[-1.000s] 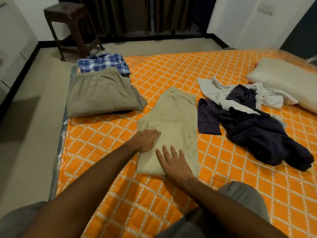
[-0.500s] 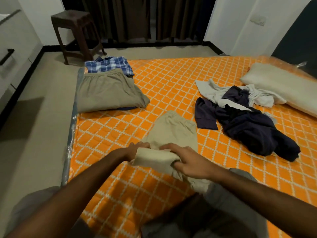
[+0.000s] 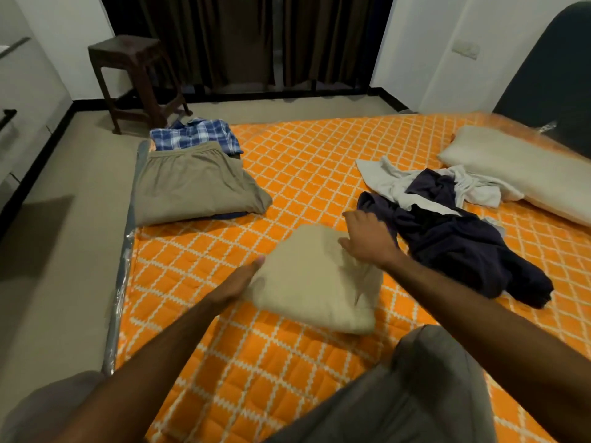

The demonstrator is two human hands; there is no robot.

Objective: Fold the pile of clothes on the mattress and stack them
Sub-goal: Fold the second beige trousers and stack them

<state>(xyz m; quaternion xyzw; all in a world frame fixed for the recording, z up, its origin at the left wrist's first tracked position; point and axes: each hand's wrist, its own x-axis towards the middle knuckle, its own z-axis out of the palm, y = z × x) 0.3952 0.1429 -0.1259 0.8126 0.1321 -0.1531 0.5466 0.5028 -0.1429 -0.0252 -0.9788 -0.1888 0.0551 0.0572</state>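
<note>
Both hands are contacting the folded beige garment [image 3: 315, 279] lying mid-mattress [image 3: 319, 148]: left hand [image 3: 241, 281] pressing flat-fingered against its left edge, right hand [image 3: 367, 239] resting open on top

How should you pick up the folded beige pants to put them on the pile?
Probably slide both hands under the folded beige pants from their left and right edges. The bundle lies flat and thick, so lifting from underneath should keep the folds together.

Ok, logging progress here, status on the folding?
Left hand flat against beige bundle, right hand open on top. Bundle folded, not stacked. Dark clothes unfolded beside it.
</note>
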